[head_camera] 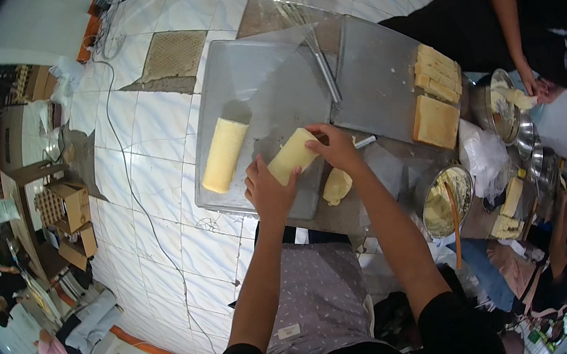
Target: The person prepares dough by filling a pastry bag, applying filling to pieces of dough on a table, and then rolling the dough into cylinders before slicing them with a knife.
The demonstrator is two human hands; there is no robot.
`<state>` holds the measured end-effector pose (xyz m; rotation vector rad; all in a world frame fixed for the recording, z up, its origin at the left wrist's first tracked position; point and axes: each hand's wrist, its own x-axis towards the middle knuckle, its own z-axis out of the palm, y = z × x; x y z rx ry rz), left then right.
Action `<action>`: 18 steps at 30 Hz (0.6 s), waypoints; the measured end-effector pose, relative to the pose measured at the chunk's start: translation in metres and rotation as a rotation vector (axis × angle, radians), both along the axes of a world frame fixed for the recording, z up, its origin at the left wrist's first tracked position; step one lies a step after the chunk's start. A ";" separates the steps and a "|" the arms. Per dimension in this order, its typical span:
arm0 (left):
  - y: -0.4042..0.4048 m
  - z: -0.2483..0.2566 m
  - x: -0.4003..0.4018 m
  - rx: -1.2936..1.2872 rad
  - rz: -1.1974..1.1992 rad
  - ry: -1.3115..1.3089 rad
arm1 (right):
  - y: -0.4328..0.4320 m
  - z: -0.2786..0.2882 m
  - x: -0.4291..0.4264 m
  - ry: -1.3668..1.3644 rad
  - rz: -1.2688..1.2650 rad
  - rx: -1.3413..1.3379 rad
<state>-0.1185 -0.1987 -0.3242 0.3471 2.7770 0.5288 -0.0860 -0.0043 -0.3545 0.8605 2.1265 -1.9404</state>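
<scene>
A pale yellow cake roll (289,156) lies between my two hands over a grey metal baking tray (264,105). My left hand (272,189) holds its near left end, thumb and fingers spread around it. At the far right end, my right hand (335,146) grips the roll with thumb and fingertips. A second cake roll (225,155) rests to the left on the same tray. Just below my right hand, a flat yellow piece (338,186), perhaps cake or batter, lies on the brown table surface (359,213). The underside of the held roll is hidden.
A balloon whisk (323,68) lies across the trays' meeting edges. The right tray (374,75) bears cut cake slabs (436,121). A steel bowl (428,212) of cream holds an orange-handled tool (456,240). At right, another person's hands (538,90) work over a bowl (490,112).
</scene>
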 end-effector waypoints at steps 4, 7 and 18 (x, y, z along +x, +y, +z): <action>-0.030 -0.031 0.016 0.247 0.368 -0.210 | 0.008 0.000 -0.010 -0.075 0.134 0.021; -0.034 -0.037 0.017 0.438 0.629 -0.448 | 0.017 -0.006 -0.015 -0.102 0.175 -0.044; -0.043 -0.026 0.004 0.844 0.802 -0.801 | 0.027 0.003 -0.024 -0.218 0.317 -0.187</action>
